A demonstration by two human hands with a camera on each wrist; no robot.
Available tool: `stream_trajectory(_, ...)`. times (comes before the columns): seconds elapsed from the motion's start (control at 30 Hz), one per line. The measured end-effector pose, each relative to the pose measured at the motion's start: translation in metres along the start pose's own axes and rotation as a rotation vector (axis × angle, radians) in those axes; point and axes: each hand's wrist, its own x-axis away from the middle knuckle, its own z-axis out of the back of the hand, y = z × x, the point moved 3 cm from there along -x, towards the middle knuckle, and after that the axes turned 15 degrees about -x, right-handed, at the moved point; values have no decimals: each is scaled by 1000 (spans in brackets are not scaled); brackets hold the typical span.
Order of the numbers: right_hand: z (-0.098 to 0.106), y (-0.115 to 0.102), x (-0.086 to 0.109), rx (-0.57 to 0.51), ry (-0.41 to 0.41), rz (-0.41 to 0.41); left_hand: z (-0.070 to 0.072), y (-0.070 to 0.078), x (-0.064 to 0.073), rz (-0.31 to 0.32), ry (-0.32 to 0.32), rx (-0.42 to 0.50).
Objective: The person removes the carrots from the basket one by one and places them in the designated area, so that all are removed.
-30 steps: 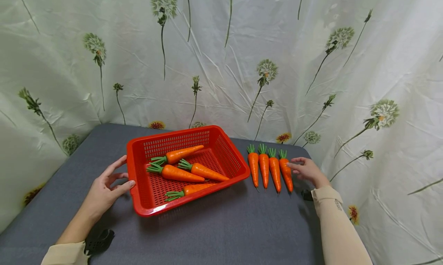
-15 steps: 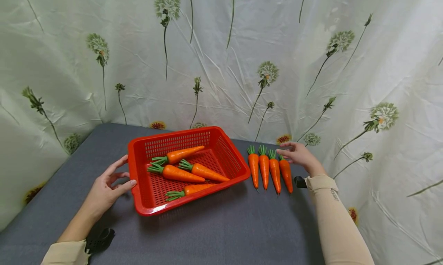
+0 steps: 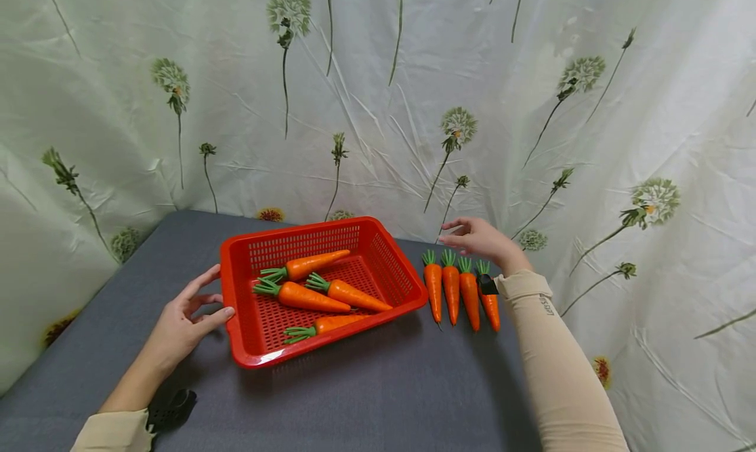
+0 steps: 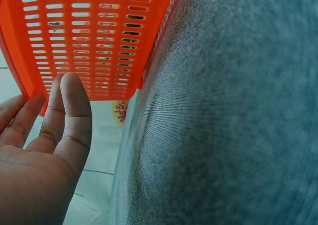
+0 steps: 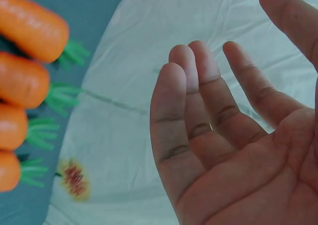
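A red perforated plastic basket (image 3: 229,268) rests on the grey surface with several orange carrots (image 3: 313,297) lying inside, green tops mostly leftward. My left hand (image 3: 180,327) touches its left end, fingers extended and thumb near the rim; in the left wrist view the fingertips (image 4: 74,86) lie close against the basket's wall (image 4: 12,34). To the basket's right, several more carrots (image 3: 451,289) lie side by side, tops pointing away. My right hand (image 3: 481,239) hovers above their green tops, holding nothing. In the right wrist view its fingers (image 5: 171,111) are loosely extended beside the carrots (image 5: 35,26).
A grey cloth-covered table (image 3: 366,393) carries everything. Behind it and to the sides hangs a pale curtain (image 3: 378,124) printed with dandelions. Dark devices (image 3: 171,409) sit at both wrists. The right forearm's sleeve (image 3: 549,334) passes beside the row and partly covers the rightmost carrot.
My right hand has moved from the rightmost carrot of the row leftward and back, up over the green tops. The left hand and the basket keep their places.
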Motion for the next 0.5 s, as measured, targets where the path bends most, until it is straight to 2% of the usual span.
stream_trajectory(0.1,-10,-11,-10,13,-22,-27,0,0,0,4,-2,-1)
stream_trajectory(0.33,-34,-37,-23,-62,-107,-6,1,-1,-2,9,-11,1)
stream_trajectory(0.5,-51,-48,-33,-60,-136,-11,1,-2,-2,9,-8,-7)
